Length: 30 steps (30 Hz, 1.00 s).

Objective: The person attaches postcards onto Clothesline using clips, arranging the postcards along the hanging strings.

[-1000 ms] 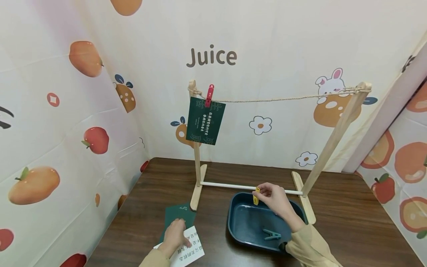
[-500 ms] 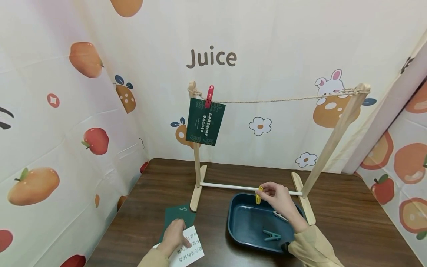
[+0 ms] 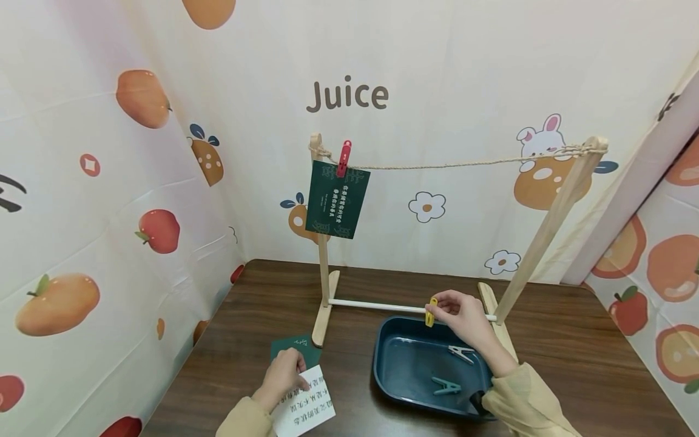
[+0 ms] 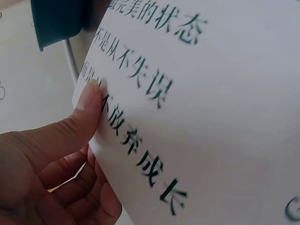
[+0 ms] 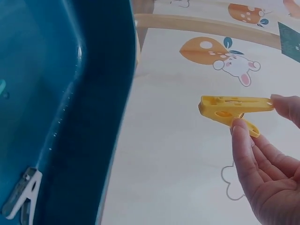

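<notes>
My left hand (image 3: 285, 375) pinches a white card (image 4: 225, 112) with dark printed characters, thumb on its printed face near the edge. On the table just beyond lies a green card (image 3: 297, 347), partly covered by that hand. My right hand (image 3: 464, 318) holds a yellow clothespin (image 5: 234, 108) between thumb and fingers, above the far side of the blue basin (image 3: 382, 376). A white clothespin (image 3: 461, 354) and a green clothespin (image 3: 446, 386) lie inside the basin. From the string (image 3: 448, 164) hangs another green card (image 3: 337, 203), clipped by a red clothespin (image 3: 343, 159).
A wooden rack with a left post (image 3: 323, 267), a right post (image 3: 551, 227) and a white crossbar (image 3: 377, 305) stands behind the basin. Its feet rest on the brown table (image 3: 251, 303). A printed curtain (image 3: 464, 79) closes off the back and sides.
My right hand has moved slightly up and right with the yellow clothespin, uncovering the white clothespin. My left hand has shifted a little and now lifts the white card's edge.
</notes>
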Each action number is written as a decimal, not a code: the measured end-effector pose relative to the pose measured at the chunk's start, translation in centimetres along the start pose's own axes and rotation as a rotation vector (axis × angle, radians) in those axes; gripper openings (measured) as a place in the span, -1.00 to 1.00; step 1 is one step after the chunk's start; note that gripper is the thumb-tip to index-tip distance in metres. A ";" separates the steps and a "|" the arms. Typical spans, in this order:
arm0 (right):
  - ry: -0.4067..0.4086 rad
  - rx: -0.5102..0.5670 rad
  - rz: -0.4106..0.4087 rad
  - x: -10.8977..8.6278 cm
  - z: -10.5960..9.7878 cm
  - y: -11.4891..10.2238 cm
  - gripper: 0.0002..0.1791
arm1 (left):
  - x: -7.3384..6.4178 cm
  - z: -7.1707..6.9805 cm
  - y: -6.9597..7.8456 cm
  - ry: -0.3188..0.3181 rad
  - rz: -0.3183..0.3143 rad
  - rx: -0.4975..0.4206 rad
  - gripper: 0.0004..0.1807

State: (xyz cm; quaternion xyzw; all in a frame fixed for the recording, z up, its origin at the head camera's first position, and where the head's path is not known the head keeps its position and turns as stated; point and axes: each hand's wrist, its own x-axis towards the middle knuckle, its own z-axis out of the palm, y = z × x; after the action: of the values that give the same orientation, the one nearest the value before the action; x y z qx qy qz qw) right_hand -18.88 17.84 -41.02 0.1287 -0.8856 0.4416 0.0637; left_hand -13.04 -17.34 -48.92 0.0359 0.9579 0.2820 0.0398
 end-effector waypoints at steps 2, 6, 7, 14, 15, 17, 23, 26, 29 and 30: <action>-0.002 0.003 -0.012 0.1 -0.3 -0.1 -0.74 | 0.0 -0.3 0.1 0.004 0.017 -0.001 -0.67; 0.000 0.016 -0.024 0.3 -0.7 -0.4 -0.74 | 0.0 -0.9 0.3 -0.005 0.044 -0.008 -0.72; 0.000 0.021 -0.024 0.3 -0.7 -0.5 -0.75 | 0.0 -1.1 0.3 -0.009 0.048 -0.011 -0.73; 0.025 0.000 -0.079 0.5 -1.5 -1.4 -0.78 | -0.2 -2.2 1.0 -0.016 0.089 -0.019 -0.74; 0.030 -0.012 -0.084 0.5 -1.6 -1.6 -0.77 | -0.2 -2.4 1.1 -0.017 0.093 -0.017 -0.74; 0.037 -0.033 -0.079 0.5 -1.9 -2.0 -0.74 | -0.2 -2.8 1.3 -0.014 0.105 -0.009 -0.74; 0.006 -0.042 -0.072 0.7 -2.8 -3.1 -0.69 | -0.4 -3.8 2.2 -0.001 0.122 -0.021 -0.77; -0.010 -0.032 -0.088 0.9 -3.2 -3.8 -0.68 | -0.6 -4.2 2.7 0.006 0.123 -0.034 -0.79; -0.015 -0.026 -0.109 1.0 -3.7 -4.5 -0.68 | -0.7 -4.6 3.2 0.019 0.131 -0.050 -0.80; -0.013 -0.028 -0.118 1.0 -3.8 -4.7 -0.68 | -0.7 -4.7 3.3 0.026 0.137 -0.055 -0.81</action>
State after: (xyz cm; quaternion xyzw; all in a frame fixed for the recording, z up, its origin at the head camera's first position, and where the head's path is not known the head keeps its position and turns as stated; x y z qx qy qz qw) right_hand -18.52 17.98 -34.87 0.1826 -0.8830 0.4239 0.0859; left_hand -12.61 -17.14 -43.13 0.0966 0.9456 0.3105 0.0088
